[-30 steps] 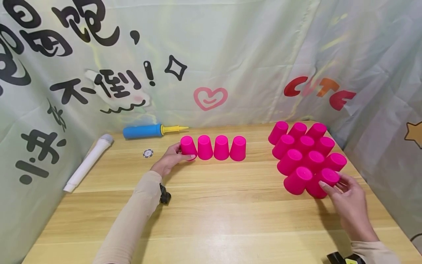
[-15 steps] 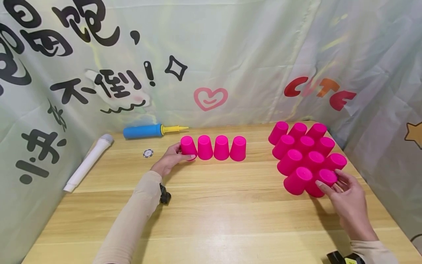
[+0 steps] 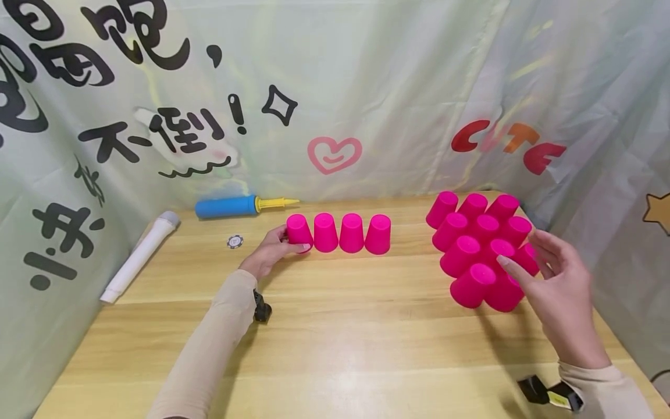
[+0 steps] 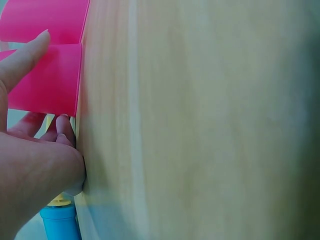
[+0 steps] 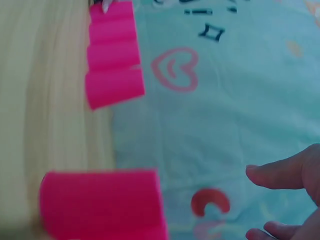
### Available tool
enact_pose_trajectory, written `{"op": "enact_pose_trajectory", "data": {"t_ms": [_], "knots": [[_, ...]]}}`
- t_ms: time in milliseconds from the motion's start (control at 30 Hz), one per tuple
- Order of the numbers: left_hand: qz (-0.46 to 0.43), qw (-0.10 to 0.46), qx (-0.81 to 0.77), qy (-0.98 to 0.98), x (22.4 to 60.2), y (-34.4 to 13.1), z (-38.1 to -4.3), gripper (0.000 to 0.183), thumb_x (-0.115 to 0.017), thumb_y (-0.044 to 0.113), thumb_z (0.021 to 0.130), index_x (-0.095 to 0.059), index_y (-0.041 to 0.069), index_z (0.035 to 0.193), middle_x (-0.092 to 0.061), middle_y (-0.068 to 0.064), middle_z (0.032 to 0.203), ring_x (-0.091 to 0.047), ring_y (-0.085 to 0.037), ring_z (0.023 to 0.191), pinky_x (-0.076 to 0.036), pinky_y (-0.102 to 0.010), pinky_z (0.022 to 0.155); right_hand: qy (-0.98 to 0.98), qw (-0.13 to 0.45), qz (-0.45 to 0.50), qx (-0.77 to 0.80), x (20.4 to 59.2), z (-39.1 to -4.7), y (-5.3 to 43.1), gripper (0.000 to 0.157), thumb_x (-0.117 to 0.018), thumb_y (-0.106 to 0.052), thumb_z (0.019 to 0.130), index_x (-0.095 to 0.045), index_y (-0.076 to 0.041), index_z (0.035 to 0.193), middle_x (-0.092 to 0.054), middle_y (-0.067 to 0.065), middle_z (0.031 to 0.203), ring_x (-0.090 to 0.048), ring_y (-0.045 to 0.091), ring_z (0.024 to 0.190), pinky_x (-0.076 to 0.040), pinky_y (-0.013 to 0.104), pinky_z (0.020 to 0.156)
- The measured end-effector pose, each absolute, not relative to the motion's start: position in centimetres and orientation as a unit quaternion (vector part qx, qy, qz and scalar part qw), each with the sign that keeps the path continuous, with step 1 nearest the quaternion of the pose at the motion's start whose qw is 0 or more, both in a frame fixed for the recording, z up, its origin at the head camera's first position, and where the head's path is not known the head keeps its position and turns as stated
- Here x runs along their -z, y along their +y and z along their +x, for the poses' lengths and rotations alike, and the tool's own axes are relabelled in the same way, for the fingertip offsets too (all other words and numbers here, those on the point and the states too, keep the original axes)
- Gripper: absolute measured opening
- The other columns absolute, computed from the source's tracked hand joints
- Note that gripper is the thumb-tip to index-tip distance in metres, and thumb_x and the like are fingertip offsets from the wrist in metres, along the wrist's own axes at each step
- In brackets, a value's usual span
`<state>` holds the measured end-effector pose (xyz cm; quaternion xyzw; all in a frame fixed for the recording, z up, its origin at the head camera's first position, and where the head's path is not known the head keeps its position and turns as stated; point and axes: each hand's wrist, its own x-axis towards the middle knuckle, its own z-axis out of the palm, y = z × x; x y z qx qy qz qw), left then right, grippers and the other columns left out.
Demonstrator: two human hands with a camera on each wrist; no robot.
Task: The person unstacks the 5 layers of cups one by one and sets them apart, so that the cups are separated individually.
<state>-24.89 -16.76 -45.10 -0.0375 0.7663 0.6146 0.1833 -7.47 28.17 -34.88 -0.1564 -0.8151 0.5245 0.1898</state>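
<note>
Several upside-down pink cups stand in a short row at the middle back of the table. My left hand [image 3: 269, 251] grips the leftmost cup [image 3: 299, 230], thumb on its near side and fingers behind, as the left wrist view of that cup [image 4: 47, 82] shows. At the right, more pink cups stand upside down in a close block. My right hand [image 3: 562, 297] hovers over the near right corner of this block, thumb and fingers apart, holding nothing. It partly hides the front right cup [image 3: 503, 295]. In the right wrist view the thumb [image 5: 280, 174] is off a pink cup [image 5: 100, 205].
A blue and yellow hand pump [image 3: 227, 207] lies at the back left. Near it are a poker chip [image 3: 235, 241] and a white microphone [image 3: 140, 259]. A printed cloth [image 3: 398, 116] hangs behind the wooden table [image 3: 335, 349].
My right hand has let go of the front right cup and risen above it, its fingers apart. My left hand stays on the leftmost cup of the row.
</note>
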Motion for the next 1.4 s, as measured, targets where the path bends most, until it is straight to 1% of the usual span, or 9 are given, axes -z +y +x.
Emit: {"op": "enact_pose_trajectory", "data": {"t_ms": [167, 267, 300, 433, 533, 667, 867, 1167, 1400], "knots": [[-0.036, 0.183, -0.615, 0.766, 45.1, -16.8, -24.9, 0.074, -0.085, 0.016, 0.083, -0.049, 0.011, 0.148, -0.052, -0.01, 0.146, -0.046, -0.031, 0.135, -0.033, -0.048, 0.118, -0.837, 0.182, -0.089, -0.508, 33.9, -8.4, 25.5, 0.071, -0.078, -0.016, 0.091, -0.042, -0.01, 0.152, -0.048, 0.008, 0.147, -0.045, 0.024, 0.14, -0.04, 0.005, 0.097], [-0.035, 0.185, -0.614, 0.767, 45.2, -16.8, -24.9, 0.074, -0.084, 0.016, 0.084, -0.048, 0.011, 0.148, -0.051, -0.011, 0.146, -0.045, -0.031, 0.136, -0.032, -0.048, 0.118, -0.847, 0.175, -0.053, -0.5, 33.8, -9.1, 23.7, 0.071, -0.079, -0.018, 0.09, -0.044, -0.007, 0.15, -0.05, 0.012, 0.147, -0.047, 0.03, 0.138, -0.041, 0.011, 0.101], [-0.034, 0.184, -0.613, 0.767, 45.2, -16.8, -24.9, 0.074, -0.084, 0.016, 0.084, -0.048, 0.011, 0.148, -0.051, -0.011, 0.146, -0.045, -0.031, 0.136, -0.032, -0.048, 0.118, -0.848, 0.173, -0.04, -0.5, 33.9, -9.4, 23.1, 0.07, -0.08, -0.018, 0.089, -0.045, -0.006, 0.149, -0.051, 0.013, 0.146, -0.047, 0.032, 0.138, -0.042, 0.015, 0.105], [-0.033, 0.183, -0.614, 0.767, 45.0, -16.7, -24.9, 0.072, -0.083, 0.015, 0.085, -0.049, 0.011, 0.148, -0.052, -0.011, 0.146, -0.045, -0.031, 0.135, -0.032, -0.048, 0.118, -0.847, 0.152, 0.01, -0.51, 34.7, -10.6, 20.8, 0.069, -0.082, -0.011, 0.087, -0.047, 0.001, 0.144, -0.053, 0.018, 0.144, -0.048, 0.038, 0.135, -0.041, 0.041, 0.111], [-0.034, 0.182, -0.614, 0.767, 45.0, -16.7, -25.0, 0.071, -0.083, 0.014, 0.085, -0.049, 0.011, 0.148, -0.052, -0.011, 0.146, -0.045, -0.031, 0.135, -0.032, -0.048, 0.118, -0.84, 0.129, 0.036, -0.525, 35.7, -11.7, 19.3, 0.067, -0.082, -0.007, 0.085, -0.047, 0.007, 0.141, -0.053, 0.022, 0.142, -0.048, 0.04, 0.135, -0.038, 0.05, 0.112], [-0.034, 0.184, -0.614, 0.767, 45.0, -16.7, -25.0, 0.071, -0.083, 0.015, 0.085, -0.049, 0.012, 0.148, -0.051, -0.01, 0.146, -0.045, -0.031, 0.135, -0.031, -0.048, 0.118, -0.837, 0.094, 0.043, -0.538, 37.1, -13.3, 17.7, 0.066, -0.08, -0.007, 0.086, -0.045, 0.01, 0.139, -0.052, 0.026, 0.141, -0.046, 0.041, 0.136, -0.035, 0.049, 0.116], [-0.036, 0.183, -0.613, 0.768, 45.0, -16.7, -25.0, 0.071, -0.083, 0.015, 0.085, -0.049, 0.012, 0.147, -0.052, -0.01, 0.145, -0.045, -0.031, 0.135, -0.032, -0.048, 0.118, -0.841, 0.05, 0.008, -0.538, 38.9, -15.9, 16.0, 0.07, -0.079, -0.013, 0.089, -0.042, 0.007, 0.145, -0.048, 0.024, 0.146, -0.044, 0.039, 0.138, -0.035, 0.047, 0.116], [-0.036, 0.185, -0.612, 0.768, 45.0, -16.6, -25.0, 0.072, -0.084, 0.016, 0.084, -0.049, 0.012, 0.148, -0.052, -0.01, 0.146, -0.045, -0.031, 0.135, -0.033, -0.048, 0.117, -0.843, 0.042, -0.04, -0.534, 41.1, -19.1, 14.6, 0.077, -0.078, -0.017, 0.089, -0.037, 0.002, 0.151, -0.043, 0.02, 0.153, -0.041, 0.037, 0.141, -0.038, 0.048, 0.115], [-0.036, 0.184, -0.612, 0.769, 45.0, -16.7, -25.0, 0.072, -0.084, 0.017, 0.084, -0.05, 0.013, 0.147, -0.052, -0.01, 0.146, -0.046, -0.032, 0.134, -0.034, -0.048, 0.117, -0.83, 0.049, -0.05, -0.553, 42.0, -20.2, 13.9, 0.072, -0.077, -0.011, 0.089, -0.04, 0.003, 0.149, -0.047, 0.021, 0.149, -0.045, 0.037, 0.138, -0.039, 0.047, 0.114]]}}
